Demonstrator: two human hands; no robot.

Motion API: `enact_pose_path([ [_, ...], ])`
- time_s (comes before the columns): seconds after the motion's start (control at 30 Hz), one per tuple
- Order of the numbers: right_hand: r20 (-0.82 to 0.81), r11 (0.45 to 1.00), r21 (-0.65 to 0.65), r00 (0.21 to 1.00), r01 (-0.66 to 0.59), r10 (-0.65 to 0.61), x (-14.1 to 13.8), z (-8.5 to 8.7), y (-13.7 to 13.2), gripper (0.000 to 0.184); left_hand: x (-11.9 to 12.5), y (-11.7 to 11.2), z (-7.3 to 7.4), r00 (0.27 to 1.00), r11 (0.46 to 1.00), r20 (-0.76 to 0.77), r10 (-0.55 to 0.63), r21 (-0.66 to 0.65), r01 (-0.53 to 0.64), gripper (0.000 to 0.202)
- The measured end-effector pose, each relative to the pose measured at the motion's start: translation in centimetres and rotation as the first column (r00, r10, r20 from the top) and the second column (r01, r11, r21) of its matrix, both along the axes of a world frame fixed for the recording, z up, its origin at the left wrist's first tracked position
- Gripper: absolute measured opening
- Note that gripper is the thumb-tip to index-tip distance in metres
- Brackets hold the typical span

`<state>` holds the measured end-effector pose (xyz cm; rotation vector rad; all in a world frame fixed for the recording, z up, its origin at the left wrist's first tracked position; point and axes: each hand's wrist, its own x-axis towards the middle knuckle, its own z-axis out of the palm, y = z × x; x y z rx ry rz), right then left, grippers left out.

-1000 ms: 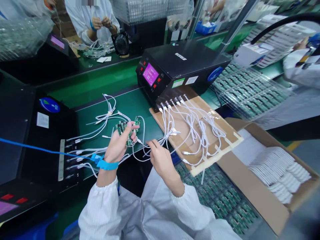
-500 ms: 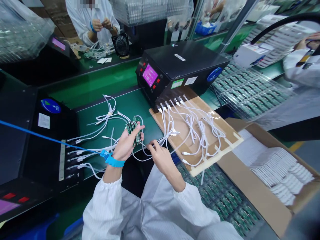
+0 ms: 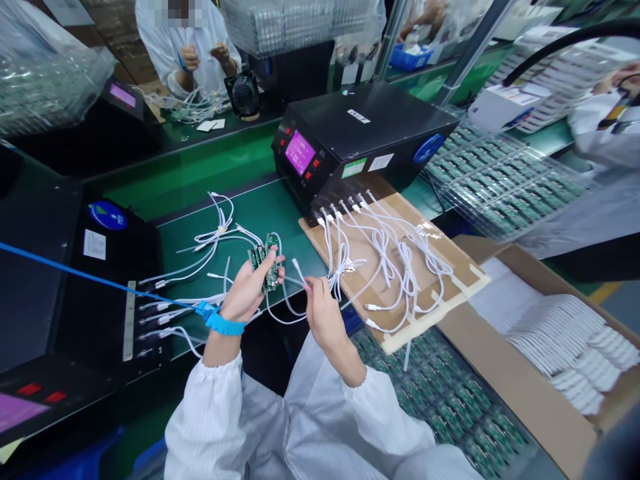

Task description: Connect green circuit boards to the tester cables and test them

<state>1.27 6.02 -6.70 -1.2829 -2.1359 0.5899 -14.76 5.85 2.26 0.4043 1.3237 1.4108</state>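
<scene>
My left hand [image 3: 249, 288] is closed round a small stack of green circuit boards [image 3: 265, 259], held above the green belt [image 3: 250, 213]; a blue wrist strap [image 3: 220, 323] circles that wrist. My right hand [image 3: 321, 311] pinches the plug end of a white cable [image 3: 298, 270], lifted just right of the boards. More white cables [image 3: 385, 253] run from a black tester box [image 3: 350, 137] across a cardboard sheet [image 3: 450, 257].
A second black tester [image 3: 75, 280] with white cables stands at left. Trays of green boards [image 3: 445, 400] lie below the cardboard, with more at the right [image 3: 495, 183]. An open carton of white cable bundles [image 3: 555, 340] sits at right. Other people work behind and at far right.
My right hand has lifted a white cable end up off the belt toward the boards. My left hand with the boards has shifted slightly right and up.
</scene>
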Motion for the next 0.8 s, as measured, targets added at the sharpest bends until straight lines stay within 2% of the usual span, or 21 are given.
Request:
enact_pose_path([
  [0.07, -0.191, 0.996, -0.071, 0.979, 0.060, -0.073, -0.4, 0.2, 0.1, 0.038, 0.0, 0.0, 0.0, 1.000, 1.000, -0.001, 0.004, -0.002, -0.004, 0.040],
  [0.13, -0.398, 0.978, -0.202, 0.909, 0.043, -0.122, -0.8, 0.5, 0.1, 0.040, 0.1, 0.0, 0.0, 1.000, 1.000, 0.011, 0.015, 0.002, -0.015, 0.039],
  [0.2, -0.555, 0.931, -0.360, 0.814, -0.051, -0.170, -1.1, 0.8, 0.1, 0.037, 0.1, 0.1, 0.0, 0.999, 0.999, 0.040, 0.036, 0.004, -0.036, 0.039],
  [0.27, -0.657, 0.870, -0.464, 0.724, -0.170, -0.208, -1.2, 1.1, -0.1, 0.035, 0.2, 0.3, 0.0, 0.996, 0.998, 0.069, 0.064, 0.006, -0.065, 0.040],
  [0.33, -0.736, 0.838, -0.474, 0.645, -0.270, -0.208, -1.2, 1.4, -0.2, 0.034, 0.3, 0.6, -0.1, 0.991, 0.994, 0.081, 0.102, 0.016, -0.104, 0.039],
  [0.4, -0.780, 0.836, -0.451, 0.593, -0.313, -0.199, -1.0, 1.5, -0.4, 0.033, 0.5, 0.9, -0.2, 0.986, 0.989, 0.091, 0.137, 0.034, -0.141, 0.036],
  [0.57, -0.776, 0.848, -0.453, 0.589, -0.274, -0.224, -0.4, 1.1, -0.6, 0.031, 1.1, 1.3, -0.2, 0.977, 0.982, 0.133, 0.166, 0.070, -0.176, 0.029],
  [0.7, -0.748, 0.857, -0.413, 0.651, -0.310, -0.125, -0.1, 0.8, -0.7, 0.035, 1.4, 1.4, -0.1, 0.975, 0.978, 0.128, 0.183, 0.074, -0.193, 0.025],
  [0.8, -0.711, 0.876, -0.373, 0.700, -0.307, -0.058, 0.1, 0.7, -0.7, 0.037, 1.5, 1.4, 0.1, 0.977, 0.977, 0.103, 0.187, 0.087, -0.197, 0.030],
])
